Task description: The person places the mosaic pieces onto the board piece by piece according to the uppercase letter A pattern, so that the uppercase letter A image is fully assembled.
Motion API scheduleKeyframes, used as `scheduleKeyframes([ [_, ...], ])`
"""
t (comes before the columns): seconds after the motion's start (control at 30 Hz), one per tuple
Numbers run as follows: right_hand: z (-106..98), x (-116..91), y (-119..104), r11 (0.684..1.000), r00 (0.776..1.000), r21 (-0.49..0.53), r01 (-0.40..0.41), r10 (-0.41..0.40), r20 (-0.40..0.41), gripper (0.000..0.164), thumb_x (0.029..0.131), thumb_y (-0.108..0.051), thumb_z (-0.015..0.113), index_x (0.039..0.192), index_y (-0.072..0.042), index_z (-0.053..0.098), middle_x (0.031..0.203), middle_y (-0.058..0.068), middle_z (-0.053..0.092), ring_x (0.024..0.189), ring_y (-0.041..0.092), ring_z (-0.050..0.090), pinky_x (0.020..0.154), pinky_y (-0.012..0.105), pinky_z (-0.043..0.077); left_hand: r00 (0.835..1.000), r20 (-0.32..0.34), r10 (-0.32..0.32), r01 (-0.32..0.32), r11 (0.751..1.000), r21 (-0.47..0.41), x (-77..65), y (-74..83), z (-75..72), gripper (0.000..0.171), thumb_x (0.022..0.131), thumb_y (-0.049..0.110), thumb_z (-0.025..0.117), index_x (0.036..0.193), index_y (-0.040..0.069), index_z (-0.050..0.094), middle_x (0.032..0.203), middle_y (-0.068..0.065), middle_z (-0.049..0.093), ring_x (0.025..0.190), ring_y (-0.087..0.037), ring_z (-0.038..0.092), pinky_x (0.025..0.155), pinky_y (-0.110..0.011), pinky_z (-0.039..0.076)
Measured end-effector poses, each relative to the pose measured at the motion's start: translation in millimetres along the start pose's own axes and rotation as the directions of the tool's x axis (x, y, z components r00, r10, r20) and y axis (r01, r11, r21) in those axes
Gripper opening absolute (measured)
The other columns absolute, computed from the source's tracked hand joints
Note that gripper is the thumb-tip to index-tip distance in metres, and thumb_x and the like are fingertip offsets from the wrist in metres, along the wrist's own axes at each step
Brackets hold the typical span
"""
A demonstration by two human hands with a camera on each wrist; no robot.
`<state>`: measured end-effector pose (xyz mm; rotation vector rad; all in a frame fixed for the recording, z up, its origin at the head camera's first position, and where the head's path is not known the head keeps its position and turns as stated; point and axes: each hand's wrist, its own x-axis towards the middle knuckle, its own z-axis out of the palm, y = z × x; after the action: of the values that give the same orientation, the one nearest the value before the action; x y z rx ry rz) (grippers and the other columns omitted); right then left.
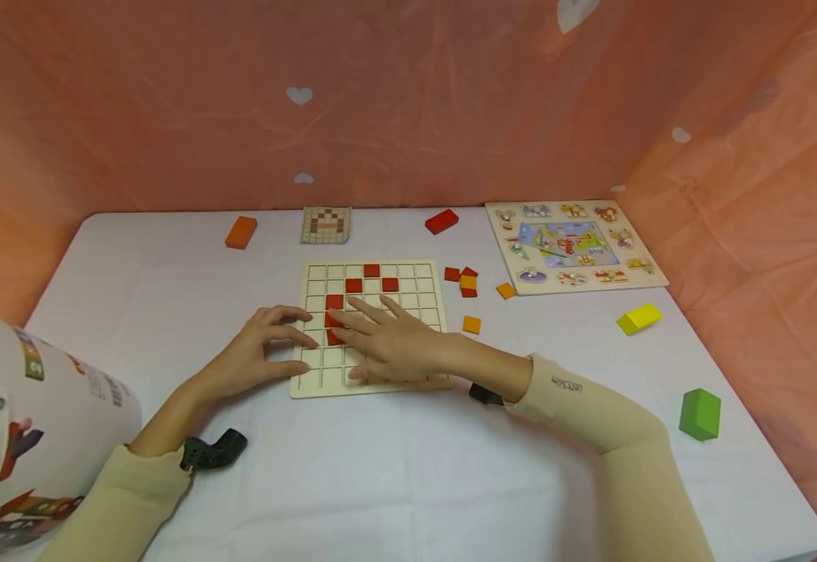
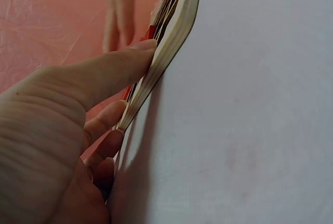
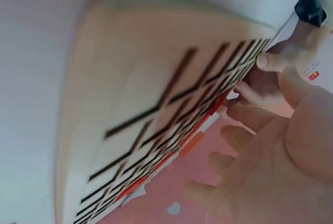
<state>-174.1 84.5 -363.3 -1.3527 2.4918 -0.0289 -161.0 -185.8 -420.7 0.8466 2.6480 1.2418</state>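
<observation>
A square wooden grid board point(image 1: 314, 381) lies on the white table, with several red square tiles point(image 1: 371, 271) set in its cells in an arched pattern. My left hand point(image 1: 253, 351) rests at the board's left edge; in the left wrist view its thumb point(image 2: 119, 70) and fingertips touch that edge. Over the middle of the board my right hand point(image 1: 401, 347) is spread palm down, a fingertip close to the lowest red tile point(image 1: 334, 337). In the right wrist view its fingers point(image 3: 250, 116) hold nothing visible. Whether they touch a tile cannot be made out.
Loose red and orange tiles point(image 1: 472, 324) lie right of the board. Behind it are a small pattern card point(image 1: 326, 226), an orange block point(image 1: 241, 232) and a red block point(image 1: 442, 222). A picture puzzle point(image 1: 570, 242), yellow block point(image 1: 639, 319) and green block point(image 1: 700, 414) sit right; a white bucket point(image 1: 92, 421) left.
</observation>
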Motion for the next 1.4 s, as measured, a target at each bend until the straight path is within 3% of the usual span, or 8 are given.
scheduleKeyframes([
  [0.2,5.6,-4.3,-4.8,0.995,0.997,0.103,-0.009,0.001,0.076,0.076,0.101,-0.059,0.041,0.161,-0.019,0.014,0.166,-0.005,0.003,0.151,0.019,-0.011,0.119,0.051,-0.005,1.000,-0.002,-0.001,0.001,1.000,0.001,0.0,-0.3,-0.1,0.024,0.081,0.017,0.084,0.104,0.014,0.076,0.137,-0.013,0.052,0.131,-0.037,0.036,0.104,-0.065,0.025],
  [0.47,11.1,-5.5,-0.6,0.983,0.997,0.184,-0.017,0.002,0.081,0.076,0.102,-0.059,0.040,0.161,-0.022,0.009,0.166,-0.007,-0.003,0.151,0.019,-0.014,0.119,0.053,-0.003,1.000,0.003,-0.016,0.016,1.000,-0.009,-1.2,0.4,-0.5,0.025,0.082,0.019,0.083,0.105,0.014,0.076,0.138,-0.012,0.051,0.132,-0.037,0.035,0.105,-0.066,0.025],
  [0.7,6.0,-30.8,35.4,0.953,0.992,0.286,-0.099,0.118,-0.051,0.072,0.101,-0.046,0.053,0.160,-0.016,0.023,0.167,0.007,0.006,0.152,0.030,-0.004,0.118,0.057,-0.001,1.000,-0.003,-0.018,0.018,1.000,-0.012,-0.7,0.8,0.3,0.024,0.081,0.019,0.084,0.104,0.015,0.077,0.138,-0.012,0.051,0.132,-0.037,0.034,0.105,-0.066,0.024],
  [0.77,4.1,-41.2,55.7,0.932,0.971,0.337,-0.137,0.193,-0.141,0.067,0.099,-0.036,0.060,0.155,-0.010,0.034,0.164,0.015,0.019,0.151,0.035,0.009,0.118,0.058,0.006,1.000,-0.003,-0.025,0.025,1.000,-0.015,-0.3,1.3,0.4,0.024,0.081,0.019,0.084,0.103,0.015,0.077,0.138,-0.011,0.051,0.132,-0.036,0.034,0.105,-0.065,0.024],
  [0.87,1.8,-58.2,89.2,0.858,0.914,0.493,-0.145,0.307,-0.266,0.049,0.096,-0.014,0.067,0.140,0.002,0.053,0.147,0.023,0.046,0.138,0.039,0.037,0.115,0.056,0.024,1.000,-0.004,-0.027,0.027,0.999,-0.017,-0.3,1.5,0.2,0.024,0.080,0.018,0.085,0.103,0.015,0.077,0.137,-0.011,0.051,0.132,-0.036,0.034,0.105,-0.065,0.024],
  [1.03,4.4,-81.0,131.7,0.722,0.834,0.679,-0.129,0.449,-0.319,0.023,0.092,0.006,0.063,0.115,0.009,0.066,0.111,0.022,0.068,0.104,0.034,0.061,0.092,0.042,0.049,0.999,-0.001,-0.032,0.032,0.999,-0.017,-0.5,1.9,0.3,0.024,0.080,0.018,0.085,0.103,0.015,0.077,0.137,-0.012,0.051,0.132,-0.037,0.033,0.106,-0.065,0.023],
  [1.2,6.8,-91.0,143.6,0.671,0.828,0.728,-0.139,0.482,-0.287,0.022,0.094,0.005,0.060,0.114,0.008,0.068,0.108,0.023,0.070,0.101,0.035,0.066,0.081,0.025,0.052,0.999,0.001,-0.039,0.039,0.999,-0.023,-0.6,1.6,0.7,0.024,0.080,0.018,0.085,0.103,0.015,0.077,0.137,-0.011,0.051,0.133,-0.036,0.033,0.106,-0.066,0.022],
  [1.4,7.5,-90.8,142.5,0.652,0.817,0.742,-0.155,0.507,-0.275,0.029,0.093,0.006,0.059,0.121,0.008,0.066,0.121,0.024,0.066,0.116,0.036,0.060,0.095,0.045,0.050,0.999,0.004,-0.049,0.049,0.999,-0.019,-0.5,1.7,0.0,0.024,0.080,0.018,0.085,0.103,0.015,0.077,0.138,-0.011,0.051,0.133,-0.036,0.033,0.106,-0.065,0.023],
])
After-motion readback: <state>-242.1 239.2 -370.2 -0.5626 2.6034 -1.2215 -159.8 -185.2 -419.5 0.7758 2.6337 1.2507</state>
